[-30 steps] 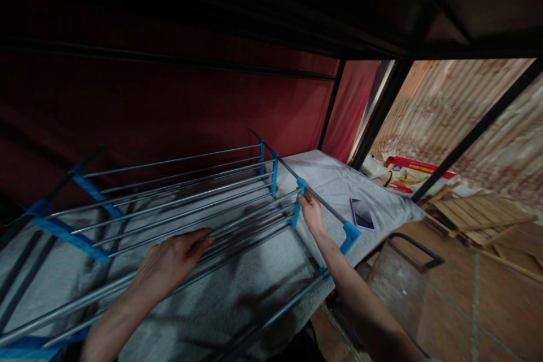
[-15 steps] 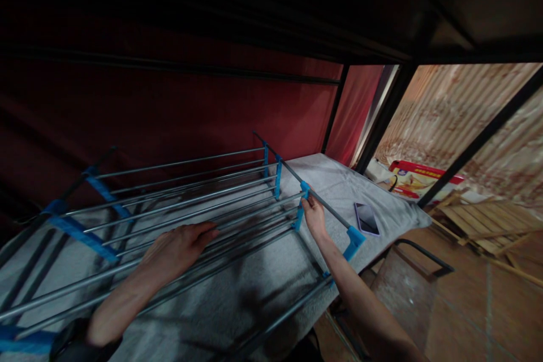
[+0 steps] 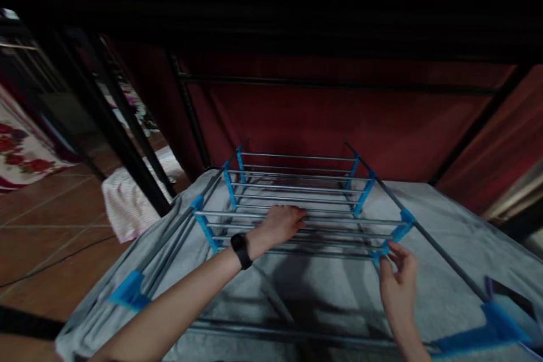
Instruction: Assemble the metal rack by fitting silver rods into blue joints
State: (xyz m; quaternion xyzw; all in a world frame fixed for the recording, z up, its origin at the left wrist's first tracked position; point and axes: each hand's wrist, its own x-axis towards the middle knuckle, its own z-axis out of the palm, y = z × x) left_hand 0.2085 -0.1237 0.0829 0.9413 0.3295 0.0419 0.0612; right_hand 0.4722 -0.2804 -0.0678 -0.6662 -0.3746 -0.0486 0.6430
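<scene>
A shoe rack (image 3: 297,220) of thin grey metal tubes and blue plastic brackets lies on its back on a grey cloth-covered surface (image 3: 339,294). My left hand (image 3: 282,223), with a black band on its wrist, is closed over a middle tube of the rack; its fingertips are partly hidden. At the right side of the same tier, my right hand (image 3: 399,280) has thumb and fingers at the lower end of a blue bracket (image 3: 392,237), pinching it. Another blue bracket (image 3: 483,331) sits at the near right corner, with one more (image 3: 129,291) at the near left.
Behind the rack hangs a red curtain (image 3: 339,119) with a dark metal frame (image 3: 339,86) around it. A phone (image 3: 513,305) lies at the right edge. Left, a striped cloth (image 3: 129,203) hangs down near the tiled floor (image 3: 55,226). A dark surface spans overhead.
My view has turned left, bringing the whole rack into the middle. My right hand has shifted from the bracket's upper end to its lower end. My left hand stays on the tubes.
</scene>
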